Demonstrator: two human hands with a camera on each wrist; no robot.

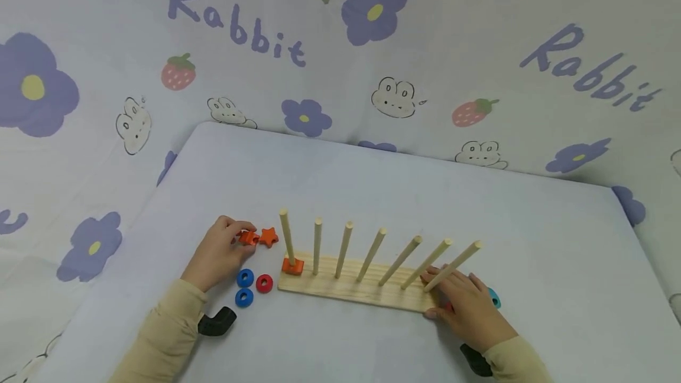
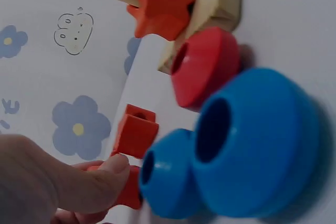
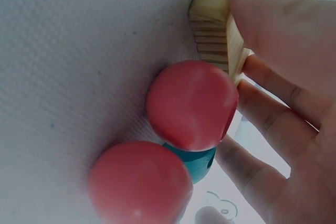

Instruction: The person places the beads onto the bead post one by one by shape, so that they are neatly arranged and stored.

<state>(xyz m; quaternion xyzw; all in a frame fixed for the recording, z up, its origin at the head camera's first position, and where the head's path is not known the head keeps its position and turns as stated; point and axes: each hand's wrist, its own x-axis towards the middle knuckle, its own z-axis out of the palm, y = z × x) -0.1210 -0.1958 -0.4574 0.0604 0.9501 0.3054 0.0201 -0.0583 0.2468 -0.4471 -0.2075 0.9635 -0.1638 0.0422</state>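
My left hand (image 1: pixel 220 251) pinches an orange star bead (image 2: pixel 129 190) between thumb and fingers, just left of the peg board. A second orange star bead (image 1: pixel 269 237) lies beside it on the table. The wooden peg board (image 1: pixel 351 294) carries a row of several upright pegs. At the foot of its leftmost peg sits another orange star bead (image 1: pixel 292 266). My right hand (image 1: pixel 470 309) grips the board's right end, thumb at the near edge and fingers at the far side. Two pinkish-red beads (image 3: pixel 191 106) and a teal bead (image 3: pixel 195 162) lie by that hand, partly hidden in the head view.
Two blue ring beads (image 1: pixel 244 297) and a red ring bead (image 1: pixel 264 283) lie between my left forearm and the board. Dark wrist-camera parts (image 1: pixel 217 322) show below each wrist. The white table (image 1: pixel 372 188) meets a patterned cloth (image 1: pixel 340 75) at the back.
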